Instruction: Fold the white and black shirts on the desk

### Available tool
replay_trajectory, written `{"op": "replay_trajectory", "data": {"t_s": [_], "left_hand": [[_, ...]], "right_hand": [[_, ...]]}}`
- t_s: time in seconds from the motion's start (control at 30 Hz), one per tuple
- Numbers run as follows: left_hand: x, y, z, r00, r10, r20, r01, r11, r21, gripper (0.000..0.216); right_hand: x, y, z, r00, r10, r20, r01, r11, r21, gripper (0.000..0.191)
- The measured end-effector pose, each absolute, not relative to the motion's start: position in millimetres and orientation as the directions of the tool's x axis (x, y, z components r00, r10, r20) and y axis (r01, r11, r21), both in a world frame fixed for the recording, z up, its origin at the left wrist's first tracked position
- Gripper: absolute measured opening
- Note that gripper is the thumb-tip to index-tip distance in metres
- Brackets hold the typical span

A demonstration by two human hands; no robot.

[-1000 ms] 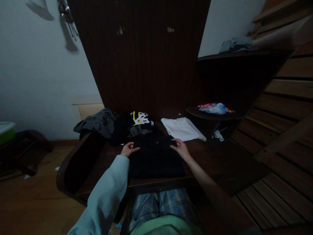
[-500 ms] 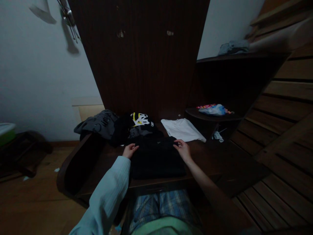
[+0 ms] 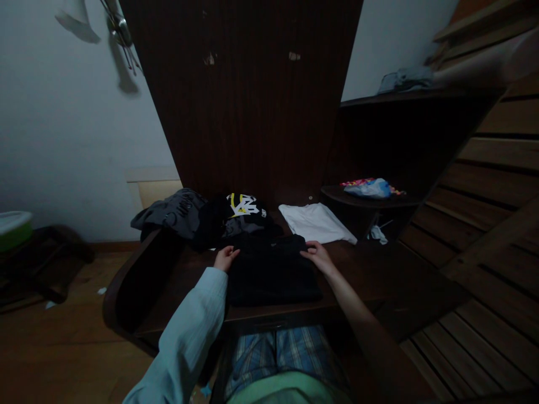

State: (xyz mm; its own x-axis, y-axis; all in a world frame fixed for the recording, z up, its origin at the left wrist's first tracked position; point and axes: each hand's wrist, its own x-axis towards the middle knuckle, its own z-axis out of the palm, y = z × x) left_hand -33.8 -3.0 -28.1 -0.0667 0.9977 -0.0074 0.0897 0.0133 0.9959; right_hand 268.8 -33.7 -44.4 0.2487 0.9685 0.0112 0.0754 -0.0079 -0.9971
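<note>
A black shirt [image 3: 273, 275], folded into a rough rectangle, lies on the dark wooden desk [image 3: 357, 280] in front of me. At its upper left edge, my left hand [image 3: 225, 258] pinches the cloth between thumb and fingers. On the opposite side my right hand [image 3: 318, 256] grips the upper right edge in the same way. Behind the black shirt rests a folded white shirt [image 3: 318, 223]. Farther left, a black garment with a white and yellow print [image 3: 244, 206] and a dark grey garment with lettering [image 3: 177, 213] lie in a heap.
A corner shelf [image 3: 362, 200] at right bears a blue and white plastic bag [image 3: 373, 189]. Slatted wooden boards [image 3: 484, 224] stand along the right. A curved desk side [image 3: 122, 286] rises at left. On the far left, a green container [image 3: 14, 230] sits on a low dark stool.
Both hands keep their hold on the black shirt's upper edges, with almost no movement. The whole view has shifted very slightly.
</note>
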Motion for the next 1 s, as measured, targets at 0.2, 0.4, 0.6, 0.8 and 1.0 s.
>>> {"op": "replay_trajectory", "data": {"t_s": [0.2, 0.4, 0.6, 0.8, 1.0], "left_hand": [[-33, -5, -24, -0.073, 0.996, -0.042, 0.076, 0.048, 0.996, 0.042], [-34, -4, -23, -0.123, 0.992, -0.029, 0.122, 0.044, 0.992, 0.04], [-34, 0, -28, -0.179, 0.982, 0.055, 0.196, -0.019, 0.98, 0.032], [-38, 0, -30, -0.234, 0.959, 0.157, 0.318, -0.077, 0.945, 0.017], [-32, -8, -20, -0.217, 0.958, 0.186, 0.405, -0.085, 0.91, 0.02]], "right_hand": [[271, -29, -48, 0.315, 0.942, 0.113, 0.16, 0.064, -0.985, 0.048], [268, -32, -44, 0.373, 0.919, 0.124, 0.232, 0.037, -0.972, 0.046], [267, -34, -42, 0.226, 0.935, 0.272, 0.339, 0.186, -0.922, 0.034], [263, -33, -43, 0.178, 0.911, 0.372, 0.496, 0.243, -0.834, 0.033], [261, -36, -45, 0.308, 0.869, 0.386, 0.566, 0.158, -0.809, 0.038]]}}
